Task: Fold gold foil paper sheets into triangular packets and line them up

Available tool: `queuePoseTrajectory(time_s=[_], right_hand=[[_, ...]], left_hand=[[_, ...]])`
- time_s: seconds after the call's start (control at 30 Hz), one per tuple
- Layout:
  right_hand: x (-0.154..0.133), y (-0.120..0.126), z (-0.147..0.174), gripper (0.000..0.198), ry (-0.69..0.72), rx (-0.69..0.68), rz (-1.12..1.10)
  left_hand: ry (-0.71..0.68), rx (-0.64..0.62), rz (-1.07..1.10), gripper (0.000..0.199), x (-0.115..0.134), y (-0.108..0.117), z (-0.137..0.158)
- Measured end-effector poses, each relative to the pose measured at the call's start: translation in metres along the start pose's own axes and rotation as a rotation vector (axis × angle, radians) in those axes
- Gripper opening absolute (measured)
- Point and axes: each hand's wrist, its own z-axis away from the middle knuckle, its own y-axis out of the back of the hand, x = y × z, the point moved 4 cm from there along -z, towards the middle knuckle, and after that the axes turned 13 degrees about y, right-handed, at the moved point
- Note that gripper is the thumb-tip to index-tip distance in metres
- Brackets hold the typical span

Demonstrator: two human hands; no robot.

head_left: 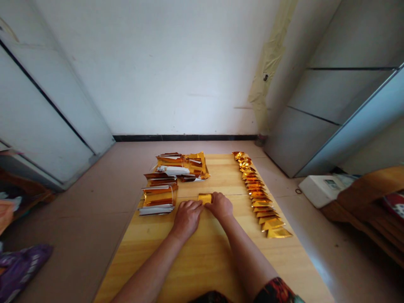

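Observation:
A small piece of gold foil paper (204, 198) lies on the wooden table (202, 256), pressed down by both hands. My left hand (187, 216) has its fingertips on the paper's near left edge. My right hand (221, 205) covers its right side. Most of the paper is hidden under the fingers. Left of the hands stands a stack of flat gold foil sheets (158, 198). To the right runs a long overlapping row of folded gold pieces (259, 198).
A second heap of gold sheets (183, 167) lies at the table's far end. A white box (320, 189) and a wooden piece of furniture (369, 202) stand on the floor at right. A purple bag (19, 269) lies at lower left. White walls surround.

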Motion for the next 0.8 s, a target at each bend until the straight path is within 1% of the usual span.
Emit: queuePoseTrajectory(time_s=[0.13,0.3,0.5,0.8], right_hand=[[0.003,0.002,-0.002,0.024,-0.016,-0.032,-0.014],[0.016,0.001,-0.005,0.015,-0.04,-0.054,-0.108],[0.032,0.002,-0.004,0.015,-0.037,0.03,-0.166],[0.056,0.01,0.004,0.015,-0.039,0.078,-0.235]], left_hand=[[0.021,-0.008,0.004,0.032,0.002,0.004,-0.001],[0.028,-0.003,0.017,0.03,0.001,0.004,-0.001],[0.051,-0.039,0.014,0.032,0.001,0.004,-0.001],[0.063,-0.044,0.026,0.031,0.0,0.003,-0.001]])
